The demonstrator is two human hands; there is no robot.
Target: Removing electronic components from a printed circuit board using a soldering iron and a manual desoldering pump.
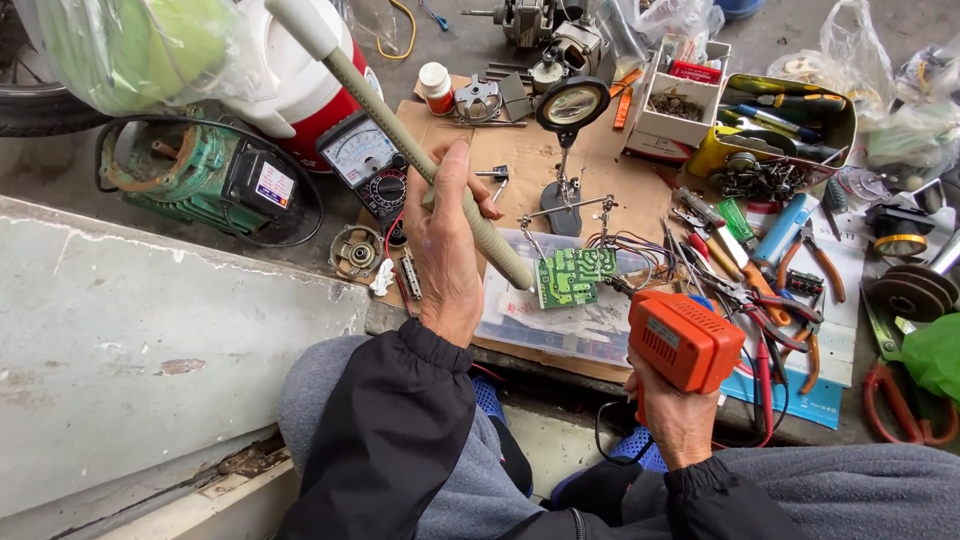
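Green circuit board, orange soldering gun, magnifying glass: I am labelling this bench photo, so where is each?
green circuit board (566,277), head view, middle of its face
orange soldering gun (683,340), head view, top of its body
magnifying glass (572,104), head view, centre of its lens

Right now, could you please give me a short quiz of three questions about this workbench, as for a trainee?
1. True or false: the left hand holds a long grey tool aimed at the green circuit board.
2. What does the right hand grip? A) pliers B) orange soldering gun C) meter
3. What stands behind the board on a stand?

Key: 1 true; 2 B; 3 the magnifying glass.
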